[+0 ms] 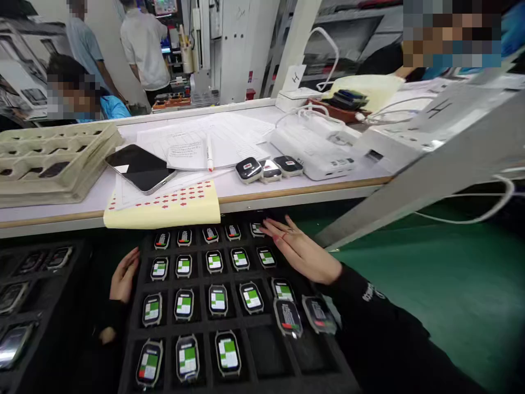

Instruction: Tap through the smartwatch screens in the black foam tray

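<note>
A black foam tray holds rows of smartwatches without straps; one smartwatch near its middle shows a green-and-white screen, as most do. Along the far row the screens carry text with red and green marks. My left hand lies against the tray's left side, fingers stretched out. Over the far right corner reaches my right hand, fingers extended, the tips at a corner smartwatch. Two smartwatches, one of them a dark-screened smartwatch, rest on the dividers by my right forearm.
Another dark tray with watches stands at left. Above the far row juts a shelf with a phone, papers, a marker, small square devices and a white box. A slanted metal post rises at right. People are beyond.
</note>
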The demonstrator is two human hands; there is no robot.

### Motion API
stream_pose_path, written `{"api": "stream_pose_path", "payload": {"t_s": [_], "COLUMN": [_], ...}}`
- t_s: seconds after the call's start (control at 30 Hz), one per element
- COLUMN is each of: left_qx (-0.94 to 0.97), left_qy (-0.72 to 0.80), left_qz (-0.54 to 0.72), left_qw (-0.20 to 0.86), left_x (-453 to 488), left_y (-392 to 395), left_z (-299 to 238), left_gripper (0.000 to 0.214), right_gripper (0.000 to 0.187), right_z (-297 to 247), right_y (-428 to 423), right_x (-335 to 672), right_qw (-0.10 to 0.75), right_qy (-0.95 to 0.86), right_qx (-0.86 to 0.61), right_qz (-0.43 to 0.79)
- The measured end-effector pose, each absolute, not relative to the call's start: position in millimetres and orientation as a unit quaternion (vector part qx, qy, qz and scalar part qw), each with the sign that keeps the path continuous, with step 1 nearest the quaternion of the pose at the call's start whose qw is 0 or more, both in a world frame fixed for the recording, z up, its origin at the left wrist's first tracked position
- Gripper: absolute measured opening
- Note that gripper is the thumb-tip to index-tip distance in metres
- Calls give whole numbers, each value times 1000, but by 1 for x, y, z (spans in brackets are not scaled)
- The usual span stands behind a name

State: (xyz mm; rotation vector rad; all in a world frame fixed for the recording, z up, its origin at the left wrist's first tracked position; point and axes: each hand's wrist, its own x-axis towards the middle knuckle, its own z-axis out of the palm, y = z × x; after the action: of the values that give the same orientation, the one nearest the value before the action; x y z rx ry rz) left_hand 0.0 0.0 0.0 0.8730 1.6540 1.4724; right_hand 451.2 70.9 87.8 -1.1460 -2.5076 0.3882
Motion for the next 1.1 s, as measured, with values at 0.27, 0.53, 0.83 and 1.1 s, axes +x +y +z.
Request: {"api": "stream_pose_path", "payload": {"t_s": [0.27,0.53,0.83,1.1], "left_qx": [349,358,400,461], "left_qy": [635,621,591,628], "left_qz": [573,567,520,459], "left_qw": [384,405,470,427], "left_x": [1,-3,1,8], "left_y": [16,29,46,54], "left_z": [-1,-1,20,19], "left_gripper": [66,63,67,75], "right_gripper": [50,49,49,49], "right_z": [94,88,95,92], "right_y": [76,84,87,87], "right_x": [418,402,370,355], "right_qw": [163,128,148,103], "right_qy": [-931,-948,-959,-972], "right_qx": [-304,-275,-214,-188], "right_qz": [122,95,113,93]}}
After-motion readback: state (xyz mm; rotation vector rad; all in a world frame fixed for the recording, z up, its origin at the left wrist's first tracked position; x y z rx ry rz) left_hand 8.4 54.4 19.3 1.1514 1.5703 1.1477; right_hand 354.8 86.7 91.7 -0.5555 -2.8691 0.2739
